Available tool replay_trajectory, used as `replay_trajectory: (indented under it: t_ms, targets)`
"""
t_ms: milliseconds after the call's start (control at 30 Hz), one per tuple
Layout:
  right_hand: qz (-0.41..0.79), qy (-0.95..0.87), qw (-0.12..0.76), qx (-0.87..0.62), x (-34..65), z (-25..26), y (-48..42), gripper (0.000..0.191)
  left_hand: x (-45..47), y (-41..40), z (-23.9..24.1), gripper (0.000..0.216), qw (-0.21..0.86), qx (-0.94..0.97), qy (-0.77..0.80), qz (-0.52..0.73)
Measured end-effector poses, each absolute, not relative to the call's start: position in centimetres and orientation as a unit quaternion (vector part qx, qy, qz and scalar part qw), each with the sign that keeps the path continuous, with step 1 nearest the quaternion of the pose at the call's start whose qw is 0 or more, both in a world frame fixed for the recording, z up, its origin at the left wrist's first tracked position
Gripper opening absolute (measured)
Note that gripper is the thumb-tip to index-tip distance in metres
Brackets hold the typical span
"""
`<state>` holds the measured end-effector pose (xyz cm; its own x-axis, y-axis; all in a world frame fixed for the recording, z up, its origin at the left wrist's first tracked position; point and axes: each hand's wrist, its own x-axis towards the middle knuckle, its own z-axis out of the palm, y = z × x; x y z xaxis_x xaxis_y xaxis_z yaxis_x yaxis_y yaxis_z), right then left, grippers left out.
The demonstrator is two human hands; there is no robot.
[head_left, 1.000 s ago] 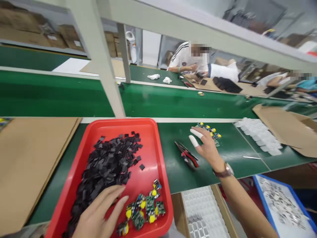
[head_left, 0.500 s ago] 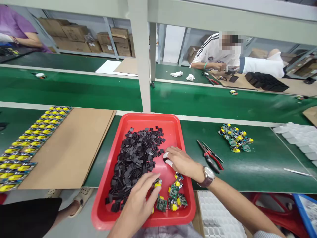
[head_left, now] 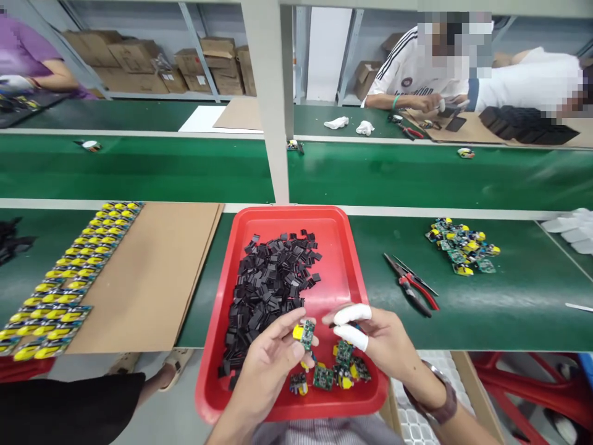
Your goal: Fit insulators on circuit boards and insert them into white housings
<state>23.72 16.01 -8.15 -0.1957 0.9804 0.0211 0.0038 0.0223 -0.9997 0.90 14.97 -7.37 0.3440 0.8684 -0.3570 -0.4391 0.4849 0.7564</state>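
My left hand (head_left: 271,358) pinches a small green circuit board (head_left: 306,332) with a yellow part, raised over the red tray (head_left: 343,247). Close beside it, my right hand (head_left: 375,343) has white finger cots on two fingers, which are pinched together on something small and dark that I cannot make out. A heap of black square parts (head_left: 271,287) fills the tray's middle. Several more green and yellow boards (head_left: 331,374) lie in the tray's near right corner, under my hands.
Red-handled pliers (head_left: 412,289) and a pile of circuit boards (head_left: 461,246) lie on the green bench right of the tray. Cardboard (head_left: 148,272) and rows of yellow parts (head_left: 69,272) lie to the left. Other people work across the green conveyor (head_left: 417,176).
My right hand came back from the bench pile to the tray. My left hand picked a circuit board out of the tray's near corner and lifted it. The two hands have drawn together.
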Motion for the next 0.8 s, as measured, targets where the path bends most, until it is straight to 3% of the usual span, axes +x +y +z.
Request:
replay_trajectory:
  t_ms: [200, 367, 800]
  targets:
    - [0.536, -0.488, 0.522, -0.450, 22.6, -8.6, 14.7, 0.018, 1.6, 14.9, -7.4, 0.035, 0.776, 0.279, 0.394, 0.406]
    - [0.509, -0.496, 0.550, -0.438, 22.4, -8.4, 14.7, 0.013, 2.4, 14.8, -7.7, 0.029, 0.749, 0.313, 0.422, 0.403]
    - [0.467, -0.559, 0.539, -0.423, 21.9, -8.7, 14.0, 0.020, 3.5, 14.3, -8.5, 0.040, 0.767, 0.284, 0.408, 0.407]
